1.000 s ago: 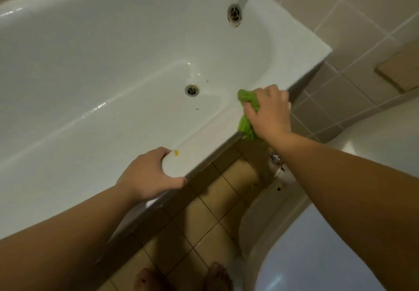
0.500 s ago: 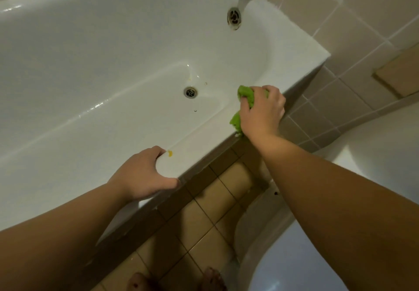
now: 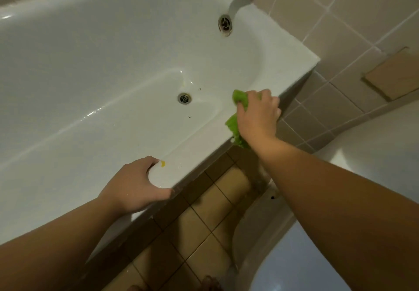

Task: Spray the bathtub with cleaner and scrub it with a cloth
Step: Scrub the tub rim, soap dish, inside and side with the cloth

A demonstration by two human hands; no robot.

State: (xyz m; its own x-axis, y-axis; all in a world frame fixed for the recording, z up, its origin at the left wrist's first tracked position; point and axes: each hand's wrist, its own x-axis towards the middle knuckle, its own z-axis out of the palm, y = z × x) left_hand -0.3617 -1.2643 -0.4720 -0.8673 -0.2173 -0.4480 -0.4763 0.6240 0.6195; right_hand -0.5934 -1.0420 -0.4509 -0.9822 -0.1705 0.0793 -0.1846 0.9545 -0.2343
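The left hand (image 3: 136,184) was braced on the near rim of the bathtub (image 3: 95,48), fingers curled over the inner edge and thumb along the outer lip, gripping only the rim itself. Just beside its fingertips sat a small yellow spot (image 3: 162,164) on the ledge. Further along, the drain (image 3: 184,98) lay in the wet basin with a few dark specks (image 3: 189,116) near it, and the overflow fitting (image 3: 225,24) sat high on the end wall. Then the right hand (image 3: 257,118), closed down over a bunched green cloth (image 3: 235,130), pressing it onto the rim near the tub's corner. By the look of it, this was the scrubbing step, working the ledge; no spray bottle was in view. The next move likely called for dragging the cloth back toward that yellow spot, where the bracing hand stood in the way. Below, tiled floor (image 3: 204,229); at right, a white sink (image 3: 381,145) crowded the elbow.
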